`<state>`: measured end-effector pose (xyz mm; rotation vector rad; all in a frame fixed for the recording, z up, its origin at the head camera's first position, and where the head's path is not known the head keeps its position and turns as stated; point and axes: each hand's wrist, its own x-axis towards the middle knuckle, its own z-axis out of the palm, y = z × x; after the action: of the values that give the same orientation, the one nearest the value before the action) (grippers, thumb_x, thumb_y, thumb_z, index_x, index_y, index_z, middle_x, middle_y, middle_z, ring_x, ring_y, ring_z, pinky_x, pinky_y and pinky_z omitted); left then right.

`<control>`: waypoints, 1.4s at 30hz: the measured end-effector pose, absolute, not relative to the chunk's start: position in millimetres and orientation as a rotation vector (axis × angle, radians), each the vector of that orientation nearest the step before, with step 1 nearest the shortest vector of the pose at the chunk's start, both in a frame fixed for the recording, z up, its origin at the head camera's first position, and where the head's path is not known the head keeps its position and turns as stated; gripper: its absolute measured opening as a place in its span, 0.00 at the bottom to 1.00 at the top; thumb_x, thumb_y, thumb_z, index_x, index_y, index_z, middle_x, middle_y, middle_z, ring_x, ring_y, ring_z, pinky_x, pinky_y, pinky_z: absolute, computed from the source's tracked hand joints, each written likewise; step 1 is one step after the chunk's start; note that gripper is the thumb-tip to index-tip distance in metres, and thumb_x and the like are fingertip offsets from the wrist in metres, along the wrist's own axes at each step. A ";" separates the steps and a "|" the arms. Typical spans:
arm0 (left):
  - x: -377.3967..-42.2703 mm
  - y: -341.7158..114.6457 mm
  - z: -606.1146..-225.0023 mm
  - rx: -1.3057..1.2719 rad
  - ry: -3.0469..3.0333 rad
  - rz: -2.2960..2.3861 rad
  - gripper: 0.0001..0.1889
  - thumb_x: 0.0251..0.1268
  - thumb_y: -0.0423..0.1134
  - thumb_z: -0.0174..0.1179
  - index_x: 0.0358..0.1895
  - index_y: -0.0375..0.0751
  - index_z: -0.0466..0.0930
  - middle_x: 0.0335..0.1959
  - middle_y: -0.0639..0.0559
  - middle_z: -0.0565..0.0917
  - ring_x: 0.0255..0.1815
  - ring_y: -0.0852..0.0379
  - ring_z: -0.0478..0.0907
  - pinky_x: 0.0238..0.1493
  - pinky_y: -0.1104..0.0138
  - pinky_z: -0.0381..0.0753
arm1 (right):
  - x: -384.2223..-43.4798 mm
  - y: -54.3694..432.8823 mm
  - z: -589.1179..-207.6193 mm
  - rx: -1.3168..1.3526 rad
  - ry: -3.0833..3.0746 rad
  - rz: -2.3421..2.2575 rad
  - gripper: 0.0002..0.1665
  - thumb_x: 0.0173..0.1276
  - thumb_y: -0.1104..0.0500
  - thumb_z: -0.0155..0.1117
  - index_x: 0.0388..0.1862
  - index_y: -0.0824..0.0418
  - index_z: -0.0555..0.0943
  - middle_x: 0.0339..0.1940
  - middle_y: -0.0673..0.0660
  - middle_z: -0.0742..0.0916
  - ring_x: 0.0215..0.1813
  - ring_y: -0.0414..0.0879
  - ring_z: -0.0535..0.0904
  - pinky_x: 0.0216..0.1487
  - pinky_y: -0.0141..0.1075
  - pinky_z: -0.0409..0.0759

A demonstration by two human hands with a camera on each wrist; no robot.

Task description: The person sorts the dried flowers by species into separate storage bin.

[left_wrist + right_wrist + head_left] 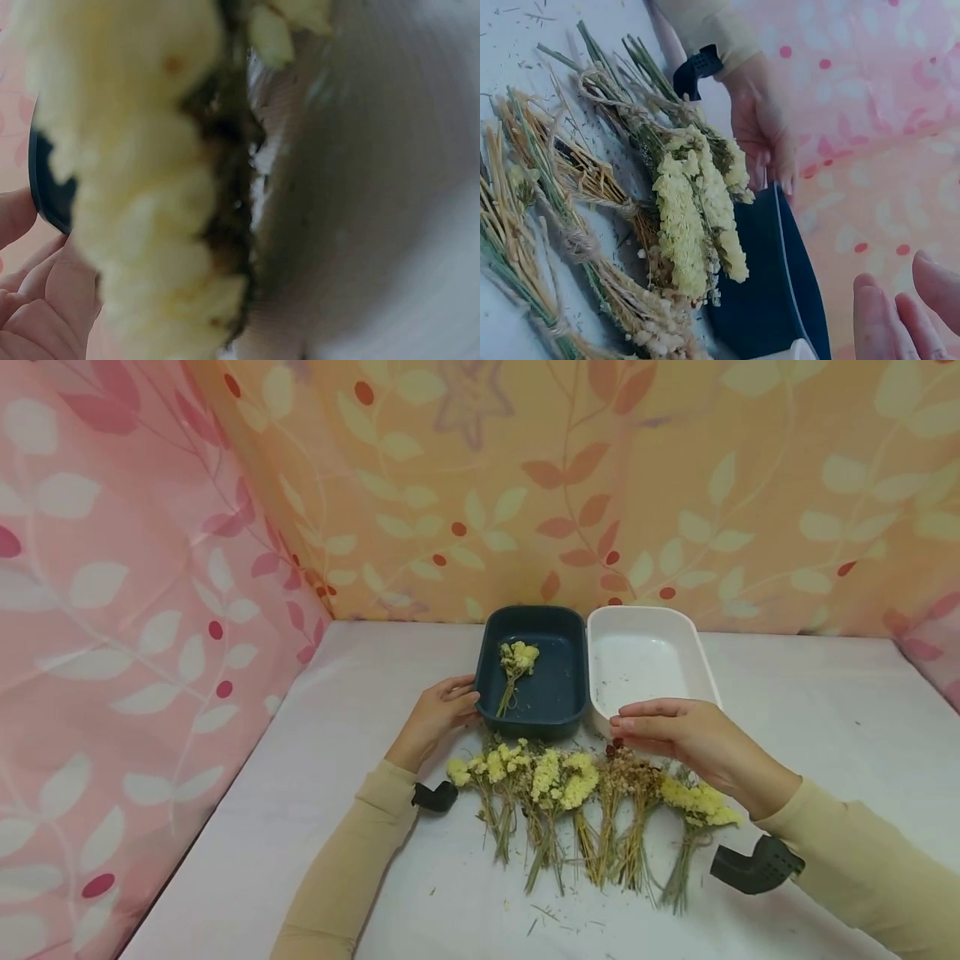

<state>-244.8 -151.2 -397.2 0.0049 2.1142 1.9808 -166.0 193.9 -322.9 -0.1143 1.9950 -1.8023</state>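
My left hand point(438, 714) touches the outer left wall of a dark blue tray point(572, 693), fingers fairly straight near its front corner. A small tied bunch of yellow dried flowers point(519, 662) lies inside that tray. Over the front left corner of the white tray point(701, 668), my right hand point(686, 731) hovers with its fingers extended and nothing in them. Below the hands runs a row of tied dried bunches: yellow flowers point(551, 781) at the left, brownish flowers point(637, 777) further right, another yellow bunch point(697, 802) at the right end. Yellow blossoms point(150, 202) fill much of the left wrist view.
Both trays stand side by side near the back of a white-covered table point(810, 718). Bits of stem point(543, 914) are scattered in front of the bunches. Patterned cloth point(525, 485) hangs behind and at the left. A black wrist mount point(757, 864) sits on each forearm.
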 end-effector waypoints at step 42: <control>-244.2 -150.4 -395.8 -0.016 2.103 1.990 0.25 0.74 0.37 0.59 0.72 0.42 0.69 0.70 0.41 0.74 0.62 0.45 0.80 0.61 0.57 0.83 | -113.0 262.0 -372.6 0.070 1.841 -1.827 0.15 0.76 0.60 0.58 0.56 0.64 0.83 0.47 0.51 0.91 0.50 0.39 0.88 0.54 0.34 0.85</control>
<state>-244.2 -150.4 -395.8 -0.0159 2.1033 1.9899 -113.0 262.0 -372.6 0.0699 1.8410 -1.8274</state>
